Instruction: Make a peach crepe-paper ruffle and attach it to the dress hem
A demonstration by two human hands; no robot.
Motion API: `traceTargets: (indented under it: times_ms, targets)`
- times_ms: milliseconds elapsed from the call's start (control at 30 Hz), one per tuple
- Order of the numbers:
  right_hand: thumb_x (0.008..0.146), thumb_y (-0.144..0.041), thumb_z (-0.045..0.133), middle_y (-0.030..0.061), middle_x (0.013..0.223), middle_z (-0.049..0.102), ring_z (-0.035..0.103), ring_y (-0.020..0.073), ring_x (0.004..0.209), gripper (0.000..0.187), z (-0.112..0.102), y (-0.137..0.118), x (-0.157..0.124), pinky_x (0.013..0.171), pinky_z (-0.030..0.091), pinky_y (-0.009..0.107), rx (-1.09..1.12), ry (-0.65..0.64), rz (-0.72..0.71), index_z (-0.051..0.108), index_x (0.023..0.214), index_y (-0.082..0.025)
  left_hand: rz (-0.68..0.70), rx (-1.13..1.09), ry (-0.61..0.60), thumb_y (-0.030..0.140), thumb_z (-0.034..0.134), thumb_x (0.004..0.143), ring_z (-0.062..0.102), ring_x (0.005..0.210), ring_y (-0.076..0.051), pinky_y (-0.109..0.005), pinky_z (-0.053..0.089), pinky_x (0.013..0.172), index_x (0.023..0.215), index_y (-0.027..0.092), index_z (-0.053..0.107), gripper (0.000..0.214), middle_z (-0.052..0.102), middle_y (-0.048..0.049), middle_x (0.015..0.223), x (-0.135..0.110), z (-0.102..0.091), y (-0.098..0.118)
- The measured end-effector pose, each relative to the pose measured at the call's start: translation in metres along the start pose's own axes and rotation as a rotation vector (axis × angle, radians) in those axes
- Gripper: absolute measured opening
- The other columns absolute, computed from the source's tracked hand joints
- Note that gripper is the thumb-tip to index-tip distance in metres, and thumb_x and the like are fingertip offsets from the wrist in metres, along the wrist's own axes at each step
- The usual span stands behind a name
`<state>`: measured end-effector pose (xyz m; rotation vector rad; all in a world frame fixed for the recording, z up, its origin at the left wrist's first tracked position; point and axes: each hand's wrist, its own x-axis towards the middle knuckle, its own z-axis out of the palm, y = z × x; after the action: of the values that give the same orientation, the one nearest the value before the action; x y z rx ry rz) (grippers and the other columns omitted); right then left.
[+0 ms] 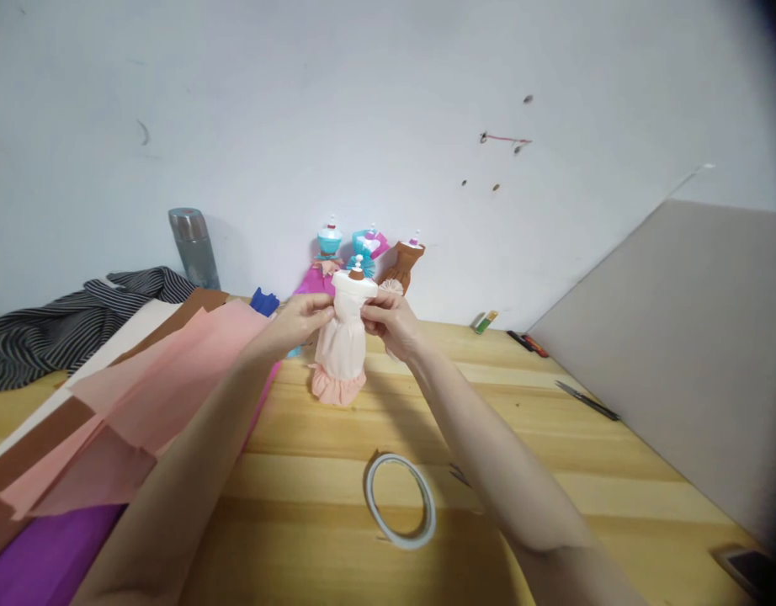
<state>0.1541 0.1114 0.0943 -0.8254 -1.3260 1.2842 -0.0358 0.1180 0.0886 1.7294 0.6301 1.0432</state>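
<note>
A miniature dress form in a white paper dress [343,341] with a pink ruffled hem stands upright, or nearly so, in the middle of the table. My left hand [305,320] pinches its left side near the bodice. On the opposite side, the fingers of my right hand [391,320] grip the bodice. Close behind are other small dress forms: one with a turquoise top [329,242], one in turquoise and magenta [366,244] and one in a brown dress [404,263].
Crepe paper sheets [173,370] and a striped cloth [78,316] lie left, before a metal flask [195,248]. A tape roll [370,497] lies in front. Rightward are a glue stick [486,321], a craft knife [587,400] and a phone-like dark object [745,568].
</note>
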Motion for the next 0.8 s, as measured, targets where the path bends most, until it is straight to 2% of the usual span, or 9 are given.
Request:
traceTargets:
  times_ms: [167, 333, 500, 567, 700, 800]
  targets:
    - [0.055, -0.023, 0.071, -0.0062, 0.049, 0.048, 0.035, 0.0046, 0.042, 0.016, -0.002, -0.002, 0.001, 0.043, 0.019, 0.022, -0.028, -0.034, -0.013, 0.058, 0.062, -0.016, 0.018, -0.012, -0.03, 0.035, 0.058, 0.082, 0.059, 0.084, -0.017, -0.031, 0.043, 0.078, 0.1, 0.013, 0.066, 0.029, 0.067, -0.0053, 0.092, -0.001, 0.0, -0.001]
    - [0.057, -0.026, 0.07, -0.0051, 0.056, 0.05, 0.034, 0.0049, 0.044, 0.016, -0.001, -0.001, -0.001, 0.043, 0.02, 0.023, -0.084, -0.028, -0.045, 0.064, 0.069, -0.016, -0.001, -0.074, -0.01, 0.038, 0.062, 0.078, 0.06, 0.084, -0.018, -0.032, 0.044, 0.079, 0.1, 0.012, 0.066, 0.034, 0.068, -0.0077, 0.094, 0.001, 0.004, -0.002]
    - [0.059, -0.026, 0.068, -0.0058, 0.055, 0.046, 0.03, 0.0056, 0.046, 0.017, 0.003, 0.001, -0.008, 0.045, 0.02, 0.024, -0.166, 0.053, -0.114, 0.064, 0.072, -0.016, 0.017, -0.066, 0.236, 0.032, 0.069, 0.071, 0.061, 0.083, -0.019, -0.031, 0.045, 0.079, 0.092, 0.012, 0.068, 0.03, 0.069, -0.0076, 0.088, 0.002, 0.009, -0.003]
    - [0.059, -0.027, 0.067, -0.0061, 0.054, 0.044, 0.03, 0.0061, 0.048, 0.016, 0.008, 0.001, -0.013, 0.046, 0.021, 0.024, -0.203, 0.095, -0.14, 0.063, 0.07, -0.016, -0.004, -0.04, 0.182, 0.032, 0.066, 0.074, 0.061, 0.079, -0.019, -0.031, 0.045, 0.076, 0.092, 0.012, 0.07, 0.027, 0.07, -0.0065, 0.085, -0.001, 0.007, -0.001]
    - [0.059, -0.029, 0.067, -0.0059, 0.053, 0.042, 0.034, 0.0071, 0.05, 0.016, 0.019, 0.001, -0.02, 0.05, 0.026, 0.024, -0.236, 0.158, -0.172, 0.056, 0.061, -0.017, -0.002, -0.019, -0.029, 0.035, 0.066, 0.075, 0.063, 0.088, -0.022, -0.033, 0.045, 0.08, 0.107, 0.014, 0.068, 0.038, 0.07, -0.008, 0.097, -0.006, 0.0, 0.003]
    - [0.059, -0.031, 0.068, -0.0047, 0.053, 0.045, 0.037, 0.0075, 0.05, 0.02, 0.026, -0.001, -0.023, 0.051, 0.028, 0.025, -0.237, 0.154, -0.164, 0.055, 0.058, -0.017, -0.001, -0.006, -0.029, 0.034, 0.072, 0.07, 0.062, 0.095, -0.025, -0.036, 0.045, 0.085, 0.112, 0.013, 0.065, 0.048, 0.069, -0.0101, 0.102, -0.006, -0.003, -0.001]
